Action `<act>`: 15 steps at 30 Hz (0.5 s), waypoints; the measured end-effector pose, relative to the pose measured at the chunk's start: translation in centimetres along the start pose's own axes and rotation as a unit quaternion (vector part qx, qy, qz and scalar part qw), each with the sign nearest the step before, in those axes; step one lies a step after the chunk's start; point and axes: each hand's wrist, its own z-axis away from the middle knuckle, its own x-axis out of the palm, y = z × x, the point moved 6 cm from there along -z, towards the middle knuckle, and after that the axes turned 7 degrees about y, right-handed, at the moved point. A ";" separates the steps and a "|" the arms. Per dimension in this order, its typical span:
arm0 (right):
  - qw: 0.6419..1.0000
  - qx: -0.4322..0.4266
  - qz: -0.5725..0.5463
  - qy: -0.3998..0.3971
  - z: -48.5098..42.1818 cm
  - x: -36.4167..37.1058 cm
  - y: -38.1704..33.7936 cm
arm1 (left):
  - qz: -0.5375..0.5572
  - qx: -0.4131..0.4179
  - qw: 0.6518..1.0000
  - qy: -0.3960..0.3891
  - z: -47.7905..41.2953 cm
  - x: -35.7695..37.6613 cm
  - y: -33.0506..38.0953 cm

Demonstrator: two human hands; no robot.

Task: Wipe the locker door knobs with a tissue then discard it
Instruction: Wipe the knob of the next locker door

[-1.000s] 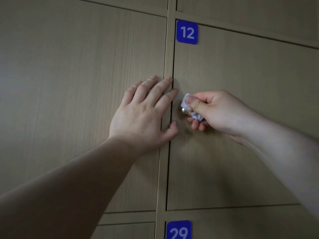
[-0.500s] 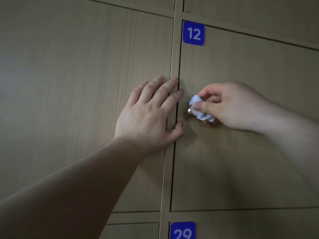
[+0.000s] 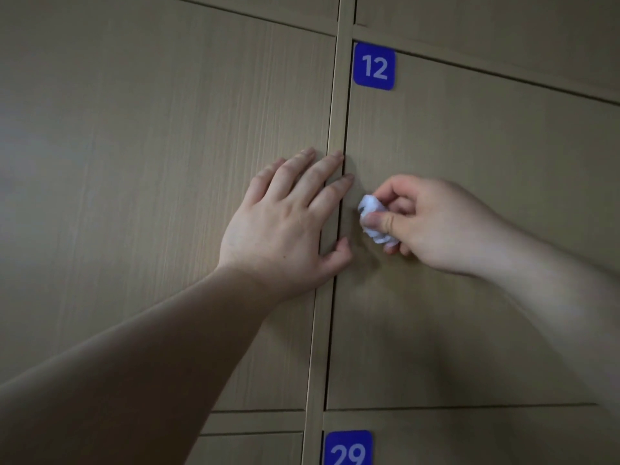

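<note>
— Left side? 
— Your left hand (image 3: pixel 285 226) lies flat, fingers spread, on the tan wood-grain locker door (image 3: pixel 167 196), fingertips crossing the narrow vertical divider strip (image 3: pixel 337 129). Grip fully open, holding nothing.
— Right side? 
— Your right hand (image 3: pixel 432 223) pinches a crumpled white tissue (image 3: pixel 374 218) between thumb and fingers, pressed against the door under the blue square "12" label (image 3: pixel 374 66). The knob is hidden behind the tissue. A blue "29" label (image 3: pixel 349 448) sits below.
</note>
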 end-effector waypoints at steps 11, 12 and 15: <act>0.995 0.032 -0.097 0.006 0.9 1.4 1.5 | -0.001 -0.002 1.000 -0.004 0.0 0.2 0.0; 0.993 0.037 -0.111 0.008 0.8 1.4 1.5 | -0.001 -0.003 1.000 -0.003 0.0 0.2 0.0; 0.989 0.051 -0.135 0.013 0.6 1.5 1.6 | 0.000 -0.004 1.000 -0.001 0.0 0.2 0.0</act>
